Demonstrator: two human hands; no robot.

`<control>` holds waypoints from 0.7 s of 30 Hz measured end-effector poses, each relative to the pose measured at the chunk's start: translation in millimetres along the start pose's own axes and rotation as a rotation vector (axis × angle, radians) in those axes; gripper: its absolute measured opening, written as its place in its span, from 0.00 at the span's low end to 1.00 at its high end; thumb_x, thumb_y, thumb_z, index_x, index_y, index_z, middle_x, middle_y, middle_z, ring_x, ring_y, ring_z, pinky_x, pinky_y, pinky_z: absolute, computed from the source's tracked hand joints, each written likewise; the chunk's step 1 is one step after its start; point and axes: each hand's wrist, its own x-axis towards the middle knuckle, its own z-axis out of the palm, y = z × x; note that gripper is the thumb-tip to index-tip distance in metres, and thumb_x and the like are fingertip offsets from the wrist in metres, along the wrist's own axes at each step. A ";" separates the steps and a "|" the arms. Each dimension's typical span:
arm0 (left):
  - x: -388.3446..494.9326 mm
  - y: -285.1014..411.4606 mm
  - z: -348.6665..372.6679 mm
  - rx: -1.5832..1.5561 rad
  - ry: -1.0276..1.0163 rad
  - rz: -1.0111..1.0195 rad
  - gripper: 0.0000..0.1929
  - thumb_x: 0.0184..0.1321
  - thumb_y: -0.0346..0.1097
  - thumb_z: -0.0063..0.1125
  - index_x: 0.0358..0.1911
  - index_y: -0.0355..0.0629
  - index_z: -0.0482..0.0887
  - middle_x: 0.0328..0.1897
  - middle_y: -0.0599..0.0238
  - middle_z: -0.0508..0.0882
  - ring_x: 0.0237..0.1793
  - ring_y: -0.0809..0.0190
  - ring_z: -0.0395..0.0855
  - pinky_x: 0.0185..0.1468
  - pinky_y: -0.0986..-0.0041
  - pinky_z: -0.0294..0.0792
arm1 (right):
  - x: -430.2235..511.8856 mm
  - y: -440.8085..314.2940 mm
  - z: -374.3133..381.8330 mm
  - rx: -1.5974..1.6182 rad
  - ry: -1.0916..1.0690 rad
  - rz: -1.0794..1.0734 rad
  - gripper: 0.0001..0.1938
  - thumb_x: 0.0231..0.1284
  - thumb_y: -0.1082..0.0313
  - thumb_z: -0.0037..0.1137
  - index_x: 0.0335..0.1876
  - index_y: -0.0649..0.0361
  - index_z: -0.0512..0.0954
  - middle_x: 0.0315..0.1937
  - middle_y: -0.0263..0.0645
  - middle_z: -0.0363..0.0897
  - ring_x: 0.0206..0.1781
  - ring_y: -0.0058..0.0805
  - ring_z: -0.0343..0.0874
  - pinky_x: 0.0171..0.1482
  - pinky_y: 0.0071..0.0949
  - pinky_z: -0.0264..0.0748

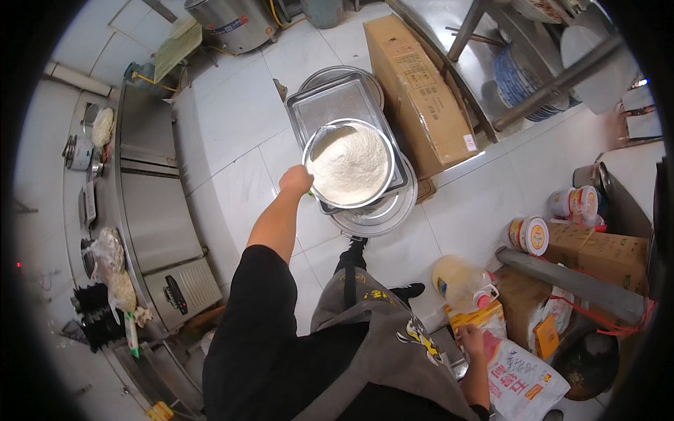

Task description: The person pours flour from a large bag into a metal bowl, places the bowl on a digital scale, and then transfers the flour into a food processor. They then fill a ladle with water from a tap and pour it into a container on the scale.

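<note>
My left hand grips the left rim of a round metal basin holding pale, flour-like powder. Whether a dark shape in the basin's upper left is a tool or shadow is unclear. Under the basin are a rectangular metal tray and a round metal lid or pan. Low on the right, my right hand hangs with curled fingers near a yellow package and a printed white sack. I cannot tell whether it touches either one.
A long cardboard box stands right of the tray. By my feet is a large plastic jug, with a grey metal bar and white tubs beyond it. A stainless steel counter runs along the left.
</note>
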 end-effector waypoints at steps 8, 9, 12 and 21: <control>103.1 52.5 -25.1 0.303 -0.039 0.135 0.14 0.60 0.39 0.50 0.43 0.47 0.88 0.48 0.58 0.86 0.50 0.52 0.84 0.49 0.62 0.76 | -84.8 38.9 50.4 0.415 -0.063 0.566 0.10 0.61 0.67 0.52 0.42 0.66 0.75 0.27 0.45 0.82 0.24 0.35 0.82 0.27 0.32 0.80; 111.7 55.1 -22.4 0.341 -0.051 0.151 0.14 0.61 0.39 0.49 0.44 0.48 0.88 0.48 0.58 0.86 0.50 0.53 0.84 0.49 0.63 0.76 | -90.9 35.7 52.9 0.437 -0.032 0.597 0.10 0.61 0.67 0.52 0.42 0.65 0.75 0.27 0.45 0.82 0.24 0.35 0.82 0.27 0.32 0.80; 132.1 60.6 -14.5 0.449 -0.135 0.170 0.15 0.62 0.38 0.47 0.44 0.50 0.88 0.50 0.61 0.86 0.51 0.55 0.84 0.48 0.64 0.76 | -92.3 20.9 56.4 0.460 0.020 0.574 0.10 0.62 0.64 0.51 0.40 0.64 0.75 0.27 0.44 0.82 0.24 0.33 0.82 0.27 0.30 0.79; 145.8 70.4 -3.6 0.602 -0.125 0.238 0.16 0.62 0.37 0.44 0.42 0.48 0.88 0.47 0.62 0.87 0.49 0.54 0.85 0.47 0.65 0.75 | -66.9 -1.9 76.0 0.593 0.048 0.512 0.09 0.65 0.66 0.50 0.42 0.63 0.76 0.28 0.42 0.82 0.26 0.30 0.82 0.29 0.26 0.79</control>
